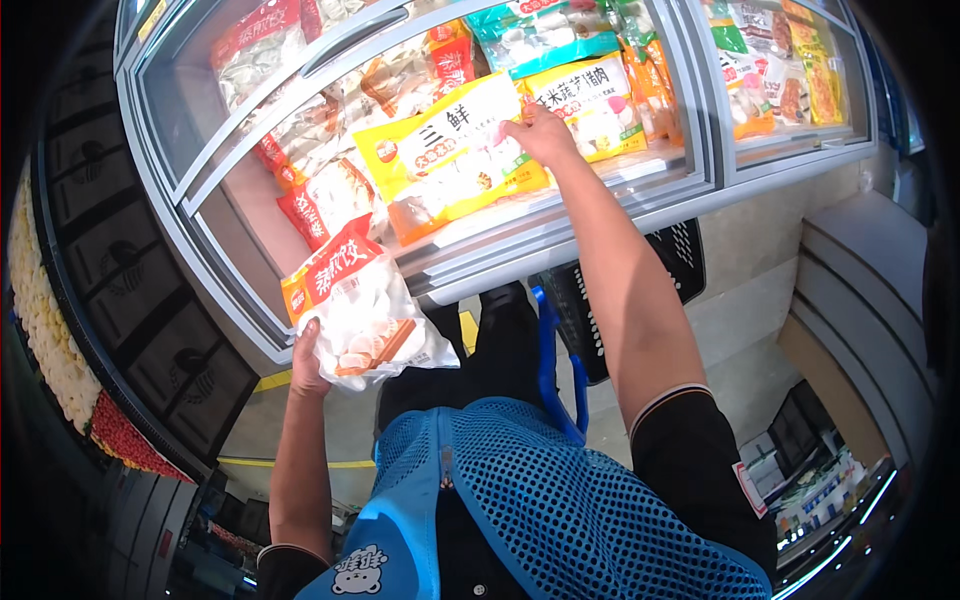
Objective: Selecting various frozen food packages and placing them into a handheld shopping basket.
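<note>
My left hand (307, 360) holds a clear-and-red plastic bag of frozen dumplings (360, 315) by its lower left side, outside the freezer's near left corner. Over the open chest freezer (480, 279) reaches my right hand (541, 135), pinching the right edge of a yellow bag of frozen dumplings (450, 154). Its fingertips are partly hidden between bags. A second yellow bag (589, 105) lies just right of that hand. Red-and-clear dumpling bags (330, 196) fill the freezer's left part, and a teal bag (544, 37) lies behind.
A sliding glass lid frame with a dark handle (352, 41) crosses the freezer's back. Another glass-topped section (787, 82) adjoins on the right. Below the front rim, a black perforated basket with a blue handle (551, 360) hangs beside my legs. Dark crates (187, 375) line the left.
</note>
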Tool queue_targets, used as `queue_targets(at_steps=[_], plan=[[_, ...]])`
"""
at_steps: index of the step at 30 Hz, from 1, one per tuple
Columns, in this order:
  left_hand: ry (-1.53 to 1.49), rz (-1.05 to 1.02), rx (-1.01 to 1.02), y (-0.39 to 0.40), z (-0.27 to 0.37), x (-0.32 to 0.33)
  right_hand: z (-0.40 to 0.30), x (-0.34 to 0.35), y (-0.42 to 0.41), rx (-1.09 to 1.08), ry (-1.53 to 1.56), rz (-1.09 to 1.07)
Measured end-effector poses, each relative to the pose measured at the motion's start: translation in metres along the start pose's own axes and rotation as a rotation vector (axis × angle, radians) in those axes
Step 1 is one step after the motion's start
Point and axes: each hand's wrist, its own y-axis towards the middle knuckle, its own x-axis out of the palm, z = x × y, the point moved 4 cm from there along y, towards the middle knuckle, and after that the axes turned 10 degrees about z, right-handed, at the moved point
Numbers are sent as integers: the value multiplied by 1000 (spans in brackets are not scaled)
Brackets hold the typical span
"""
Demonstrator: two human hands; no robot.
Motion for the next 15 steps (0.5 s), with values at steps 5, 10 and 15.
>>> queue_targets(at_steps=[5, 10, 15], plan=[[9, -1, -8, -3, 0, 4, -21, 28, -34, -184, 75, -29], [29, 31, 8, -5, 2, 3, -77, 23, -143, -431, 147, 64], [45, 31, 8, -8, 4, 11, -96, 30, -170, -499, 201, -9]])
